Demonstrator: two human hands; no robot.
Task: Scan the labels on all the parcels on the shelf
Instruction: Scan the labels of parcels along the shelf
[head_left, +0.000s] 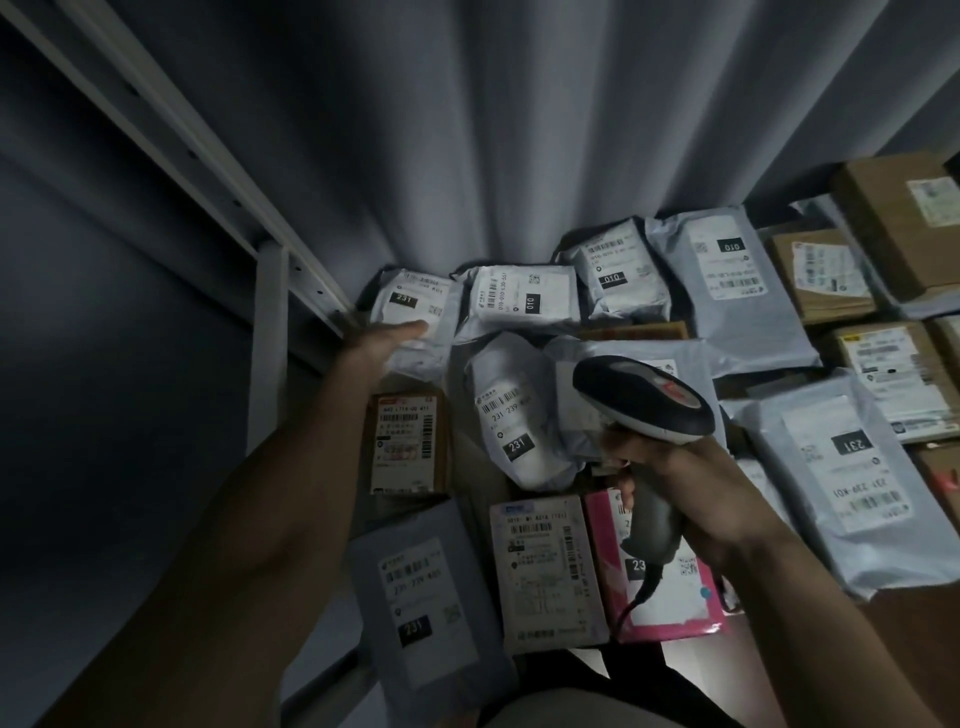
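Note:
Several labelled parcels lie flat on the shelf. My right hand (670, 467) grips the handle of a grey barcode scanner (644, 397), whose head points toward the back of the shelf, above a crumpled white bag marked 231 (511, 415). My left hand (387, 340) reaches to the far left corner, its straight fingers resting on the near edge of a white bag marked 231 (410, 304). Next to that bag lies a white bag marked 010 (524, 296). A pink parcel (670, 587) sits partly hidden under the scanner handle and its cable.
A white metal shelf post (270, 332) and a slanted rail stand at the left. Folded grey curtain (467, 130) hangs behind the shelf. Brown cardboard boxes (893, 218) and grey mailer bags (737, 280) fill the right side. A small box (408, 441) and a grey bag (421, 597) lie near the front left.

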